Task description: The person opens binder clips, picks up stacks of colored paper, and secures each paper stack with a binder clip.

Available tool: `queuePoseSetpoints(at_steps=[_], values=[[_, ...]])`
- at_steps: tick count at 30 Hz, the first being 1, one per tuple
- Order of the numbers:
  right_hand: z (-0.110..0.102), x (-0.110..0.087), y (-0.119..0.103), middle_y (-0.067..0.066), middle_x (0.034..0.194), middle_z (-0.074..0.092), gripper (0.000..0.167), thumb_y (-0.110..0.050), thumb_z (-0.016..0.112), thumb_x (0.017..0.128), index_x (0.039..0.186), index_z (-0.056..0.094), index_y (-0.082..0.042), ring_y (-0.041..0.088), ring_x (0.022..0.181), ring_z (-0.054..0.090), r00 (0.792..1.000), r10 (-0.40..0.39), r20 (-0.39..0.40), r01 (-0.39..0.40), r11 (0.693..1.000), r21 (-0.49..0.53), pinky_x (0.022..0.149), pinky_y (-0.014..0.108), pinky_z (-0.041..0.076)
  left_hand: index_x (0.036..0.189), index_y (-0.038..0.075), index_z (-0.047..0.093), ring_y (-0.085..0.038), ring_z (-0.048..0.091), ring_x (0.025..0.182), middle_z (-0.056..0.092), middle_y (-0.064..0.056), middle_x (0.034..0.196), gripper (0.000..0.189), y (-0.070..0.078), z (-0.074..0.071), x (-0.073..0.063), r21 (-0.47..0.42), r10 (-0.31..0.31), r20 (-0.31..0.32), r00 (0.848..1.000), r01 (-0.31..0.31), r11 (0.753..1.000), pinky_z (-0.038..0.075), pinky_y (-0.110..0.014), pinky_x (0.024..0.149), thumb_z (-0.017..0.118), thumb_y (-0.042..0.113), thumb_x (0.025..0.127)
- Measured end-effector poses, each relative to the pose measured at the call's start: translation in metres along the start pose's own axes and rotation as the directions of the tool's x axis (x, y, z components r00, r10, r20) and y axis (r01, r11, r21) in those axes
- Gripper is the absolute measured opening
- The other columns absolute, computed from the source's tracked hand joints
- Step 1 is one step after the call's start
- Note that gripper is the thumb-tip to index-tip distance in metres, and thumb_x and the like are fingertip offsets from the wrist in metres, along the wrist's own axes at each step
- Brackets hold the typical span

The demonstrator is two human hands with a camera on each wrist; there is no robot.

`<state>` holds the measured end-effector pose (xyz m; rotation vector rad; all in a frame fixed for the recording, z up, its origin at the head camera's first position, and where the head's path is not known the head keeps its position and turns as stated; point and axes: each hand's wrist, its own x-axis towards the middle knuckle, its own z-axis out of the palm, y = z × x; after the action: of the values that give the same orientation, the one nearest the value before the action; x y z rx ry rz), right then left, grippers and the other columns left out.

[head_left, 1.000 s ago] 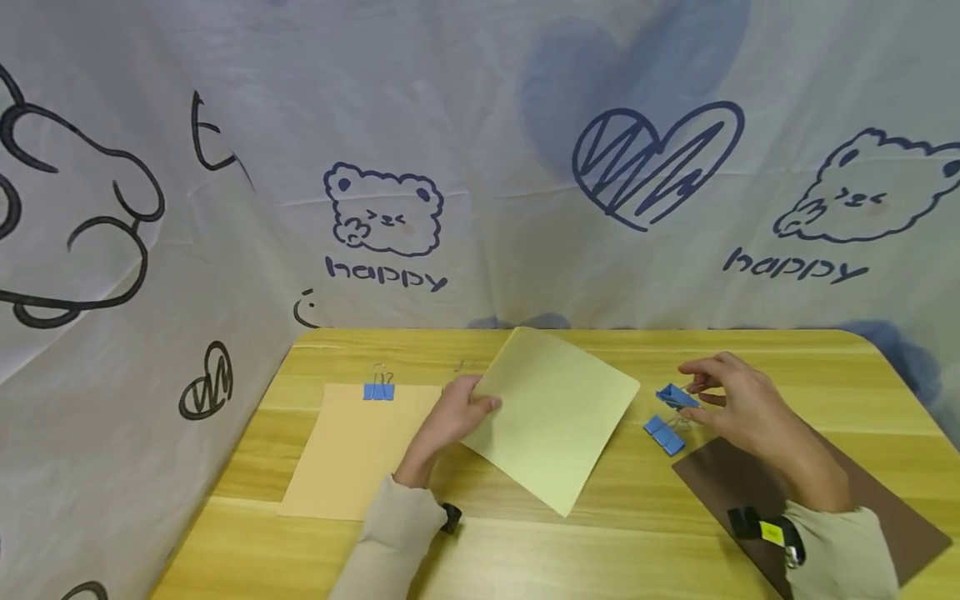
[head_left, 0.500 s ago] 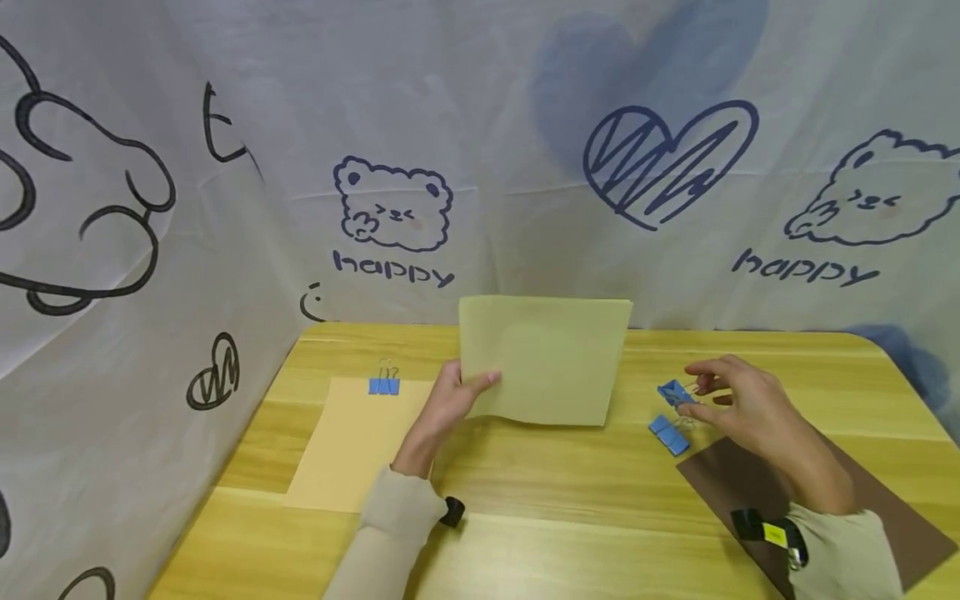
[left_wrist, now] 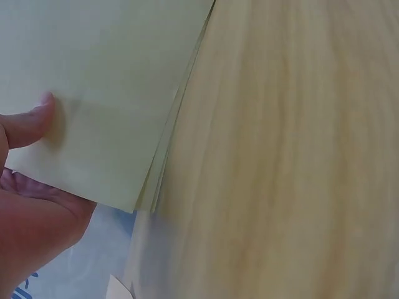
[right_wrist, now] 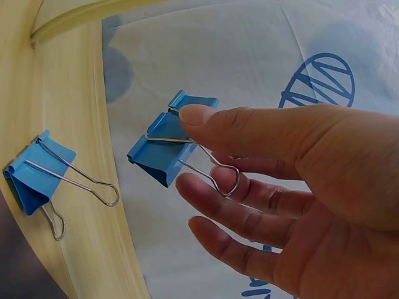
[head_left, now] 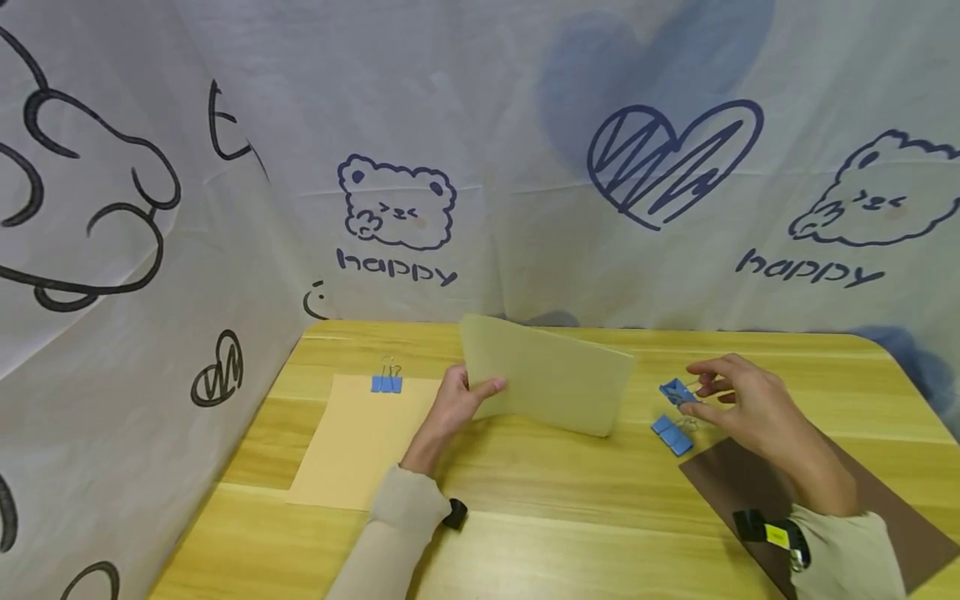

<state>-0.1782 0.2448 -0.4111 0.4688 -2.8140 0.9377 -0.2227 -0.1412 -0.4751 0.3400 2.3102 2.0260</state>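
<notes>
My left hand (head_left: 450,408) grips a small stack of pale yellow paper (head_left: 551,379) by its left side, thumb on the near face. The stack stands tilted up over the middle of the table, and in the left wrist view its layered edges (left_wrist: 159,168) show slightly fanned. At the right, my right hand (head_left: 750,404) pinches a blue binder clip (right_wrist: 163,152) between thumb and fingers, its wire handles toward the palm. Just below it, a second blue binder clip (head_left: 671,436) lies on the table.
On the left lies light orange paper (head_left: 352,450) with a blue binder clip (head_left: 387,384) on its top edge. Dark brown paper (head_left: 720,483) lies under my right forearm. A printed cloth (head_left: 517,250) hangs behind the wooden table (head_left: 570,533).
The yellow paper has swung from a slanted diamond to facing me upright, then tipped with its right side lower. My right hand keeps the binder clip at about the same place.
</notes>
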Motion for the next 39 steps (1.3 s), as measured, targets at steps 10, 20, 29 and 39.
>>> queuePoseSetpoints(at_steps=[10, 20, 29, 39], values=[[0.001, 0.001, 0.0, 0.021, 0.11, 0.062, 0.051, -0.006, 0.087, 0.081, 0.124, 0.064, 0.009, 0.035, 0.094, 0.067, 1.0, 0.004, 0.008, -0.004, 1.0, -0.006, 0.08, 0.052, 0.058, 0.122, -0.002, 0.068, -0.021, 0.068, 0.105, 0.073, -0.014, 0.116, 0.025, -0.004, 0.0, 0.0, -0.026, -0.056, 0.024, 0.998, 0.057, 0.998, 0.052, -0.037, 0.096, 0.068, 0.003, 0.098], [0.001, 0.0, -0.001, 0.024, 0.11, 0.063, 0.054, -0.004, 0.087, 0.08, 0.126, 0.062, 0.011, 0.036, 0.09, 0.069, 1.0, 0.022, 0.008, -0.022, 0.999, -0.029, 0.079, 0.053, 0.058, 0.122, -0.002, 0.063, -0.014, 0.064, 0.098, 0.071, -0.012, 0.113, 0.024, -0.004, 0.0, 0.0, 0.022, -0.048, 0.098, 0.994, 0.046, 0.999, 0.052, -0.03, 0.089, 0.067, 0.004, 0.099], [0.001, 0.0, 0.0, 0.023, 0.101, 0.071, 0.048, -0.007, 0.088, 0.08, 0.115, 0.06, 0.008, 0.04, 0.089, 0.07, 0.996, 0.083, 0.026, -0.082, 0.996, -0.037, 0.078, 0.054, 0.058, 0.122, -0.004, 0.064, -0.015, 0.066, 0.094, 0.071, -0.016, 0.113, 0.023, -0.003, 0.001, 0.0, 0.073, -0.018, 0.108, 0.994, 0.01, 0.997, 0.054, -0.029, 0.083, 0.065, 0.004, 0.1], [-0.002, -0.001, -0.001, 0.009, 0.091, 0.068, 0.051, -0.03, 0.083, 0.089, 0.116, 0.059, 0.006, 0.029, 0.084, 0.068, 0.996, 0.085, 0.023, -0.083, 0.995, -0.059, 0.066, 0.036, 0.056, 0.128, -0.001, 0.062, -0.023, 0.072, 0.091, 0.071, -0.018, 0.112, 0.029, 0.008, -0.004, -0.003, 0.031, -0.09, 0.115, 0.989, 0.087, 0.996, 0.059, -0.037, 0.079, 0.066, 0.007, 0.1]])
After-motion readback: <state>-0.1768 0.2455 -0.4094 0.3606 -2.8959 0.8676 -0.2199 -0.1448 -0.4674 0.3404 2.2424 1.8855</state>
